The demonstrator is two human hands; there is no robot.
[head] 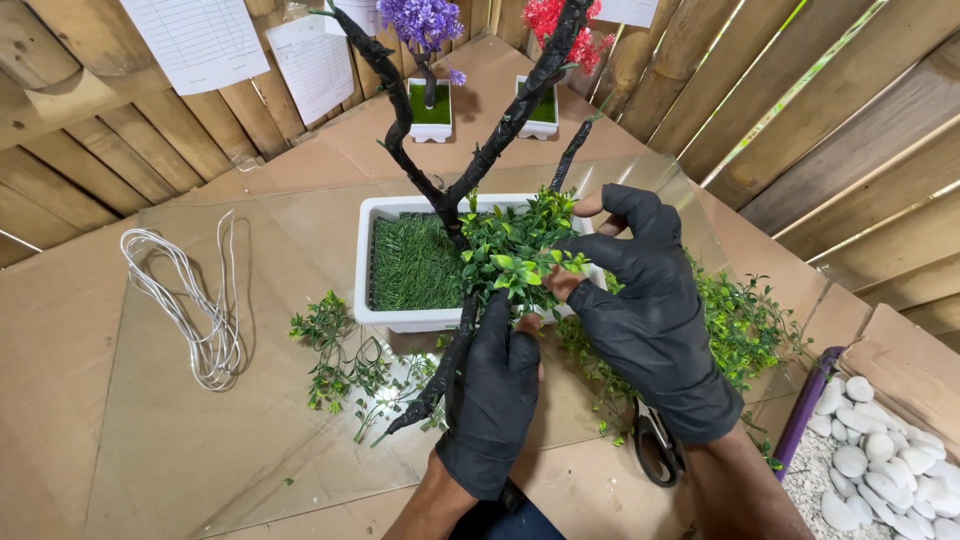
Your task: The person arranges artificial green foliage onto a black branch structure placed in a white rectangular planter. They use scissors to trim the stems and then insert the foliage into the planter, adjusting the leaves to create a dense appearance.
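The leaf cluster [515, 255] is a bushy bunch of small bright-green artificial leaves, sitting against a black wrapped branch [462, 345] over the right half of the white planter [400, 320]. The planter is a rectangular white trough lined with dark green artificial turf [412, 262]; from it rises a forked black trunk [480, 150] whose limbs run up past the top of the frame. The left hand [495, 400], in a black glove, comes up from below the planter's front wall; its fingers are curled closed around the lower black branch, with the fingertips at the underside of the leaf cluster. The right hand [645, 300], also in a black glove, reaches in from the planter's right end, wrist low and palm turned left; thumb and forefinger are pinched together on the right edge of the leaf cluster, the other fingers loosely bent above it. In front of the planter, on the clear sheet over the brown table [130, 440], lie loose green sprigs [340, 355]. Left of the planter lies a coil of pale wire [195, 310]. Right of the planter is a heap of further foliage [745, 325], and scissors [655, 445] lie near the front right, partly under the right forearm. Farther right is a box of white pebbles [870, 450]. Behind the planter stand two small white pots, one with purple flowers [425, 20], one with red flowers [555, 20].
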